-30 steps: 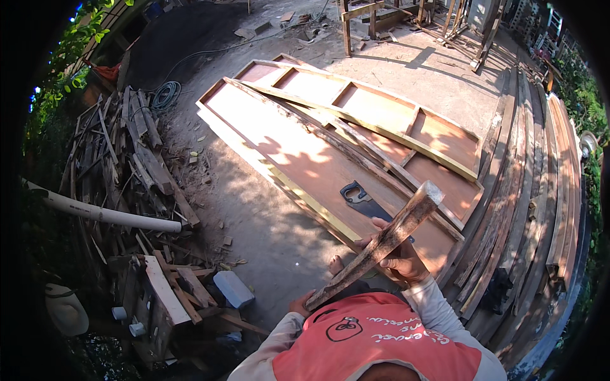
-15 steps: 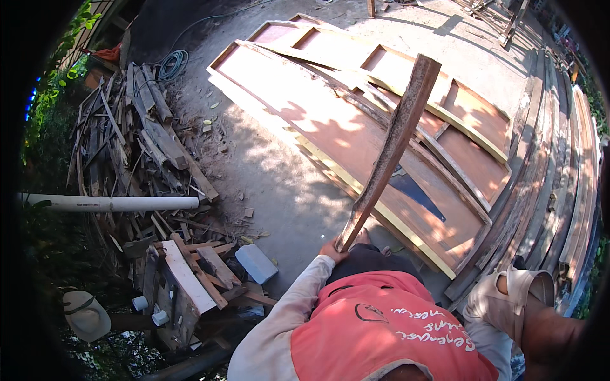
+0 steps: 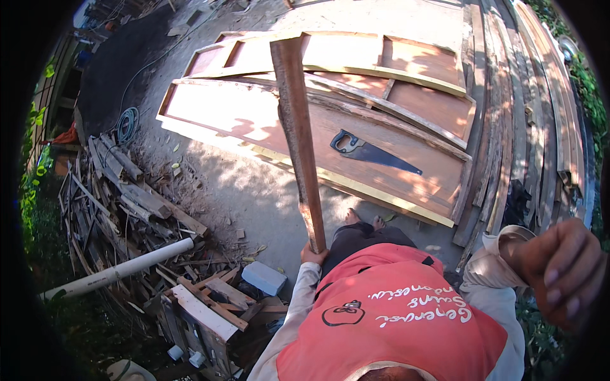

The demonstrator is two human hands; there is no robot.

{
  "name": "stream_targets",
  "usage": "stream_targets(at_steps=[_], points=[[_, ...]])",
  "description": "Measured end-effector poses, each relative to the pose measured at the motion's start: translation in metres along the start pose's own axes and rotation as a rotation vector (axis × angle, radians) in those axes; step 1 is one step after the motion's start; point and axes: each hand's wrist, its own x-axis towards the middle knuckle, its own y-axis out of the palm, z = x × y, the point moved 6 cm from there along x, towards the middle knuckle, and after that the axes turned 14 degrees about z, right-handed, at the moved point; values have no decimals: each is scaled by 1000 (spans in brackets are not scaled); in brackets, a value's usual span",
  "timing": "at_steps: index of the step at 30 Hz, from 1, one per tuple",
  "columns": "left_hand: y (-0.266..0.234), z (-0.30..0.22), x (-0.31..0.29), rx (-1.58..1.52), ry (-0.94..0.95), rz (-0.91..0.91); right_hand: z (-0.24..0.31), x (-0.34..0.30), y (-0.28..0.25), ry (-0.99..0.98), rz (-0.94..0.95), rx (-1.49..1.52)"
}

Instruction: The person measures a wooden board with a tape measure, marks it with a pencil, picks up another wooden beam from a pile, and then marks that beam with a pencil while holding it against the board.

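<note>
My left hand (image 3: 312, 254) is closed around the lower end of a rough wooden plank (image 3: 294, 120), which stands nearly upright beside my dark trousers. Its top reaches over the framed panels. At the far right, close to the camera, my right hand (image 3: 562, 273) is raised with loosely bent fingers, and nothing shows in them. A hand saw (image 3: 373, 153) with a dark handle lies on the nearest wooden panel (image 3: 330, 136), to the right of the plank and out of reach of either hand's fingers.
More framed panels (image 3: 419, 58) lie behind the nearest one. Long boards (image 3: 492, 127) are stacked along the right. Scrap wood (image 3: 143, 197) is heaped at left, with a white pipe (image 3: 127, 267) across it. A pale block (image 3: 264, 278) and a coiled hose (image 3: 128, 124) lie nearby.
The view has turned, so the saw now shows whole. The plank, still in my left hand, stands more upright and leans slightly left. My right hand has come into view at the right.
</note>
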Motion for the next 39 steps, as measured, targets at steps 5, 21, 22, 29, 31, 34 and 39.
stream_targets(at_steps=[5, 21, 22, 29, 31, 34, 39], points=[[9, 11, 52, 17, 80, 76, -121, -202, -69, 1279, -208, -341], [78, -128, 145, 303, 229, 354, 187, -766, 112, 1636, -2093, -616], [79, -134, 144, 310, 242, 346, 194, -767, 105, 1623, -2097, -601], [148, -142, 95, 319, 263, 377, 325, -857, 51, 1635, -1986, -1124], [165, -137, 68, 311, 261, 345, 347, -854, 7, 1727, -1925, -1161], [214, -122, 20, 293, 241, 358, 408, -878, -35, 2120, -1666, -1316], [275, -97, -51, 262, 211, 366, 451, -925, -113, 2565, -1386, -904]])
